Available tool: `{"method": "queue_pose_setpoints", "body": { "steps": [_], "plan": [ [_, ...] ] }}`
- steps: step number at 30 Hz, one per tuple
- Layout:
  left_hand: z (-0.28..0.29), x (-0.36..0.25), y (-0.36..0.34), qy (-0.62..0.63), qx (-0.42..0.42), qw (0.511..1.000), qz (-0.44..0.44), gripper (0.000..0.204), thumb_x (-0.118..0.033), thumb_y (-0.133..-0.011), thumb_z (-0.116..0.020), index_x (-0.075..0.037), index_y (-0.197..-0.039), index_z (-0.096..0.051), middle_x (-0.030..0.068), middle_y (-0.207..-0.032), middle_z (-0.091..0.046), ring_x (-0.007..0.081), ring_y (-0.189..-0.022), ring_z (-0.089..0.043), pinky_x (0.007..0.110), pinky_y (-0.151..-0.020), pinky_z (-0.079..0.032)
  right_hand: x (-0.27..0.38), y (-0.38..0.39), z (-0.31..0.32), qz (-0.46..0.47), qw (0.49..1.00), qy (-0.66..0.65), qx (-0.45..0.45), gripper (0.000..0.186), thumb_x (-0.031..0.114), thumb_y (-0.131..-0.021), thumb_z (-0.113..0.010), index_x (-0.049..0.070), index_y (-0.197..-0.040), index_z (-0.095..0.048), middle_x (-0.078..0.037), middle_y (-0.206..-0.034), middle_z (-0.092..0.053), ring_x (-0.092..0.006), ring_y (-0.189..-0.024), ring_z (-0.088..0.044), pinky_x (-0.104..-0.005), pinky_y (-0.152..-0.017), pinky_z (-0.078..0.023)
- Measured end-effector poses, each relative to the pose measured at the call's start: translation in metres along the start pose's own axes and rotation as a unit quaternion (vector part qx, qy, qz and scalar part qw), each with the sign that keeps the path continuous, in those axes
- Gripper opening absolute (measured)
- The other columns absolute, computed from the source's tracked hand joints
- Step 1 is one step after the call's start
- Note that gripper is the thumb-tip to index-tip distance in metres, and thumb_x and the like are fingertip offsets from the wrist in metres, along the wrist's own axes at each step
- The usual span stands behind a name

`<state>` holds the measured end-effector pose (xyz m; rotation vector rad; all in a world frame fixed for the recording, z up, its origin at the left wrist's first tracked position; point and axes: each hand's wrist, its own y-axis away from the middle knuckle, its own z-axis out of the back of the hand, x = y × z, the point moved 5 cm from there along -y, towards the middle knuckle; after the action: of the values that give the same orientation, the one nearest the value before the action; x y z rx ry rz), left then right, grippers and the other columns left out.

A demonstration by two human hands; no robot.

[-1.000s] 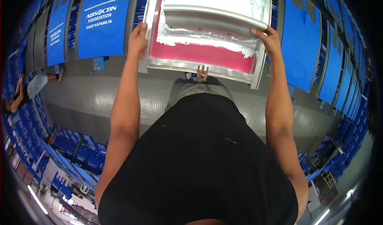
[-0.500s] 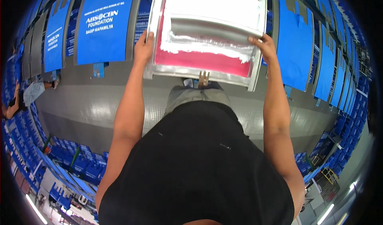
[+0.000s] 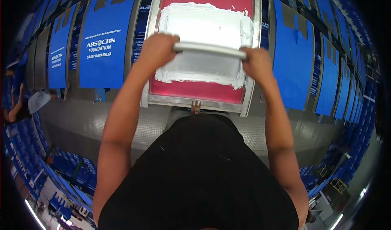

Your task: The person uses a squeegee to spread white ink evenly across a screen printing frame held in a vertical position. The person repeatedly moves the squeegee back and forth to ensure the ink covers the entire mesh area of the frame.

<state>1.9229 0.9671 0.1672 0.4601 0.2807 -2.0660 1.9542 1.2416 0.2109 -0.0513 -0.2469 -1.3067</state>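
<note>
A screen-printing frame (image 3: 251,67) with metal sides and a red mesh (image 3: 179,89) lies in front of me. Thick white ink (image 3: 203,24) covers the middle of the mesh, with ridged edges around it. Across the ink stands a squeegee (image 3: 211,50) with a long pale bar. My left hand (image 3: 159,50) is closed around its left end, and my right hand (image 3: 257,65) grips its right end. The fingers of both hands are partly hidden. At the frame's near edge sits a small metal clip-like fitting (image 3: 196,106).
Blue printed panels (image 3: 104,38) stand in a row on the left, and more blue panels (image 3: 293,59) line the right. Grey floor (image 3: 81,116) runs behind, with racks of blue pieces beyond. Another person (image 3: 18,103) is at the far left.
My hands have left the frame's sides and taken hold of the squeegee's two ends. The view has shifted, so the frame and panels appear lower.
</note>
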Motion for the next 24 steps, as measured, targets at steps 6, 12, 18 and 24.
{"method": "queue_pose_setpoints", "body": {
  "steps": [6, 12, 18, 24],
  "plan": [
    [-0.056, 0.055, -0.074, -0.041, -0.124, 0.991, -0.033, 0.026, -0.016, -0.068, -0.072, -0.006, -0.090, -0.064, 0.0133, -0.087, -0.066, 0.0319, -0.088, -0.061, 0.044, -0.080, -0.048, -0.044, -0.093, -0.060, 0.009, 0.990, 0.142, -0.027, 0.028, 0.001, -0.077, -0.052, 0.009, -0.103, -0.059, -0.010, -0.093, -0.066, -0.0289, -0.094, -0.062, -0.0580, -0.096, -0.037],
    [-0.039, 0.004, 0.049, 0.059, -0.013, 0.998, 0.028, 0.034, -0.008, -0.061, -0.073, -0.006, -0.094, -0.064, 0.0112, -0.091, -0.065, 0.0326, -0.088, -0.059, 0.044, -0.083, -0.047, 0.003, 0.021, -0.041, 0.037, 0.997, 0.023, 0.058, 0.027, -0.001, -0.071, -0.056, 0.008, -0.095, -0.061, -0.010, -0.084, -0.063, -0.0298, -0.090, -0.060, -0.0547, -0.100, -0.036],
    [-0.046, -0.027, 0.098, 0.109, 0.001, 0.993, 0.037, 0.025, -0.006, -0.062, -0.070, -0.005, -0.085, -0.061, 0.0110, -0.081, -0.061, 0.0296, -0.082, -0.059, 0.042, -0.076, -0.047, 0.030, 0.080, -0.044, -0.024, 0.993, 0.010, 0.119, 0.033, 0.001, -0.064, -0.063, 0.007, -0.097, -0.065, -0.011, -0.087, -0.066, -0.0301, -0.089, -0.061, -0.0525, -0.105, -0.033],
    [-0.062, -0.035, 0.119, 0.095, -0.092, 0.991, 0.020, 0.029, -0.003, -0.057, -0.070, -0.005, -0.085, -0.062, 0.0112, -0.084, -0.063, 0.0300, -0.084, -0.060, 0.042, -0.075, -0.048, 0.031, 0.094, -0.057, -0.044, 0.993, 0.016, 0.104, 0.039, 0.000, -0.061, -0.067, 0.009, -0.099, -0.067, -0.008, -0.093, -0.068, -0.0263, -0.090, -0.063, -0.0565, -0.110, -0.027]
  ]
}}
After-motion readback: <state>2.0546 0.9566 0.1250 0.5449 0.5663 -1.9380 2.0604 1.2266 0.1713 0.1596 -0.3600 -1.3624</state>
